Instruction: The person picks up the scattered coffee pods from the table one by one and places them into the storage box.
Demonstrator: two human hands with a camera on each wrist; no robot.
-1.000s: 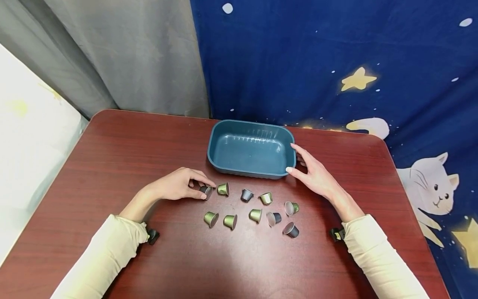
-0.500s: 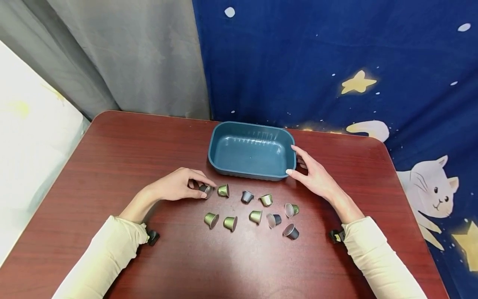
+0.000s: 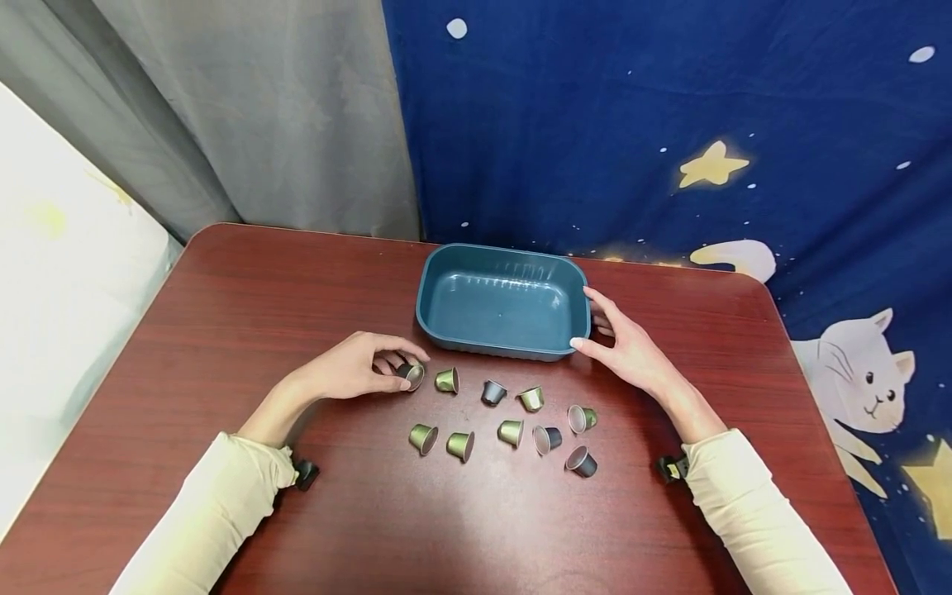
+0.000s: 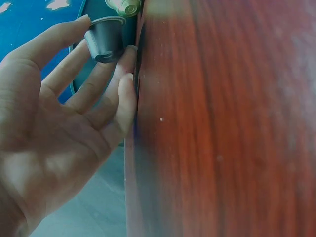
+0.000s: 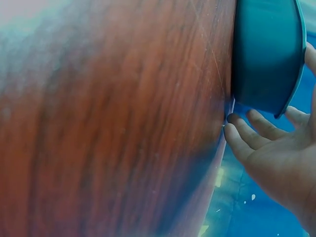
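My left hand (image 3: 360, 366) holds a dark coffee capsule (image 3: 411, 377) between thumb and fingers; the left wrist view shows the capsule (image 4: 105, 39) with its rim at the thumb tip. A green capsule (image 3: 447, 380) lies just right of that hand. Beside the right end of a teal plastic bin (image 3: 502, 345), my right hand (image 3: 625, 347) touches the rim with thumb and index finger, its fingers spread and fairly straight. In the right wrist view the remaining fingers lie below the bin wall (image 5: 269, 54). No capsule shows inside the bin.
Several more green and dark capsules lie in front of the bin, among them a green one (image 3: 511, 432) and a dark one (image 3: 581, 461). The reddish wooden table (image 3: 297, 273) ends at a grey curtain (image 3: 297, 124) and a blue star-patterned cloth (image 3: 558, 107).
The dark capsule has shifted slightly away from the table's front with my left hand, and its mouth has turned a little upward. My right index finger has drawn back slightly along the rim.
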